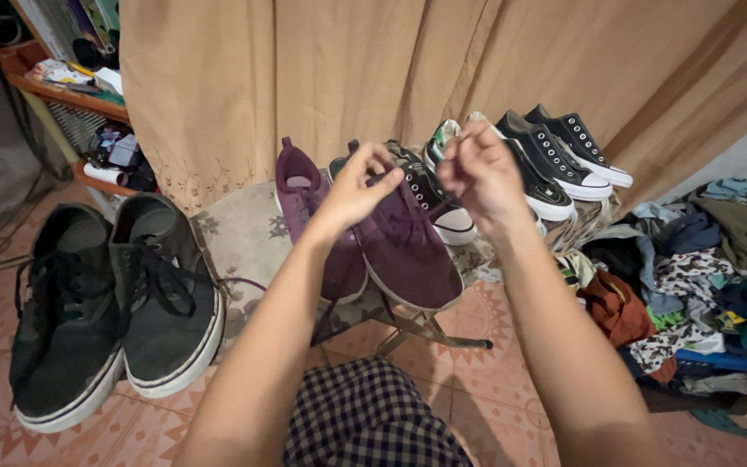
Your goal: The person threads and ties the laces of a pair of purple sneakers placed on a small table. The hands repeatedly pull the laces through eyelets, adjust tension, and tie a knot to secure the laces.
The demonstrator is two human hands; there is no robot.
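laces of a dark purple canvas low-top sneaker (408, 246) are pinched between both hands: the left hand (358, 188) grips a strand near the tongue, the right hand (477, 173) is clenched on another strand, raised just right of it. that shoe rests on a small round cloth-covered table (235, 233), touching its purple twin (309, 216). the likely slip: a lace pulled unevenly could drag the shoe off the table's near edge toward the tiled floor (477, 406). grey sneakers (114, 303) sit well left.
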